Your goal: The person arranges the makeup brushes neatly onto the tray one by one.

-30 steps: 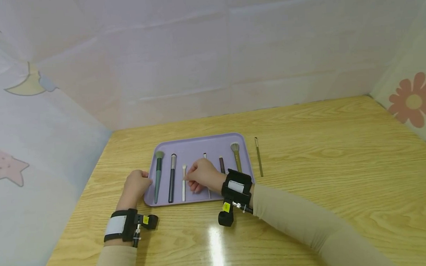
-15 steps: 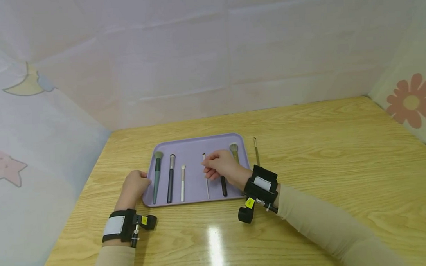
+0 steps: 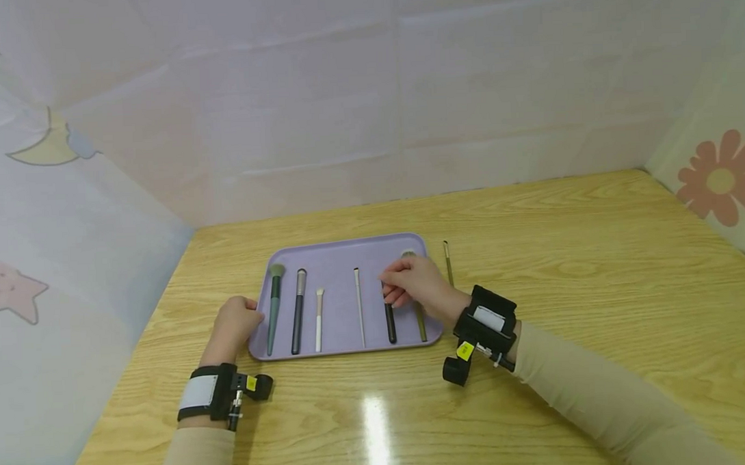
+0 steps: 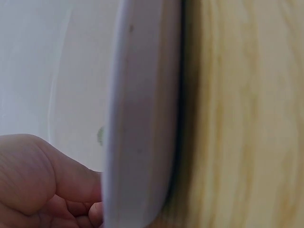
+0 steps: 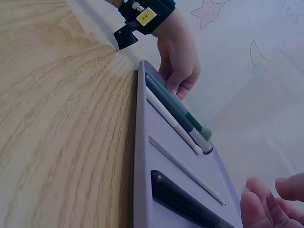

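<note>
A lilac tray (image 3: 338, 316) holds several makeup brushes lying side by side. My left hand (image 3: 236, 321) grips the tray's left rim; the left wrist view shows thumb and fingers against the tray wall (image 4: 140, 99). My right hand (image 3: 416, 284) is over the upper part of a black-handled brush (image 3: 391, 324), hiding its head. In the right wrist view that brush (image 5: 183, 199) lies on the tray, and thumb and fingertips (image 5: 254, 204) are apart with nothing visible between them. An olive-handled brush (image 3: 421, 324) lies partly under the right hand.
Left on the tray are a green brush (image 3: 273, 314), a dark brush with silver ferrule (image 3: 297, 317), a short white brush (image 3: 318, 323) and a thin pale brush (image 3: 359, 305). Another slim olive brush (image 3: 449, 260) lies on the wooden table (image 3: 564, 253), right of the tray.
My right hand has moved rightward from beside the short white brush, past the thin pale one, to the black-handled brush. The left hand stays at the tray rim.
</note>
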Available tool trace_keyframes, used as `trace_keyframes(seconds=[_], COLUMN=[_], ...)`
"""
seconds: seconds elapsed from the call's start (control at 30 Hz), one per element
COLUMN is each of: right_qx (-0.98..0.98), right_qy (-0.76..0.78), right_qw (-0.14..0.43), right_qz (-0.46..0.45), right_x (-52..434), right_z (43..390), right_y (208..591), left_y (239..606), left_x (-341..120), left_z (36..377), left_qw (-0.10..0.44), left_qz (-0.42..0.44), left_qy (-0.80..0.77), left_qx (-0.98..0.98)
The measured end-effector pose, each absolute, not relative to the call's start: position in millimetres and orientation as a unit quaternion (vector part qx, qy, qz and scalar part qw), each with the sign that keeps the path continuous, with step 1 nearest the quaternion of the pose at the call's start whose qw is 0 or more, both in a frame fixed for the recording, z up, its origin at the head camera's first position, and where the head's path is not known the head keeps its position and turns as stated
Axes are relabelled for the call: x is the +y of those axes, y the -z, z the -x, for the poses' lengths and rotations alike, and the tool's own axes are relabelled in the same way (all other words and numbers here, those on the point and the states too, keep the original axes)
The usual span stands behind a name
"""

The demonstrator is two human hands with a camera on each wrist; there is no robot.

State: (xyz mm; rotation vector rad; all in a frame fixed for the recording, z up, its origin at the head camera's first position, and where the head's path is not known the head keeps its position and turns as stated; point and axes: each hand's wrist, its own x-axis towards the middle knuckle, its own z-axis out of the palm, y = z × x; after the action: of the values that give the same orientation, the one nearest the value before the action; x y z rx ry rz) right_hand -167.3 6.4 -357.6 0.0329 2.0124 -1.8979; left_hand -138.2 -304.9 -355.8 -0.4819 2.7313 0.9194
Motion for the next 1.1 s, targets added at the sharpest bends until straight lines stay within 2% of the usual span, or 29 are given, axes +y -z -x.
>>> trace_keyframes(seconds=[1.1], right_qx=[0.747], right_qy=[0.646], right_qw=[0.153], right_qz=[-0.038], right_x=[46], right_z=[175], right_y=[359], left_y=[356], left_x=[-305], left_z=[138], left_qw=[0.112], left_qz=[0.165], left_qy=[-0.316], left_qx=[0.928])
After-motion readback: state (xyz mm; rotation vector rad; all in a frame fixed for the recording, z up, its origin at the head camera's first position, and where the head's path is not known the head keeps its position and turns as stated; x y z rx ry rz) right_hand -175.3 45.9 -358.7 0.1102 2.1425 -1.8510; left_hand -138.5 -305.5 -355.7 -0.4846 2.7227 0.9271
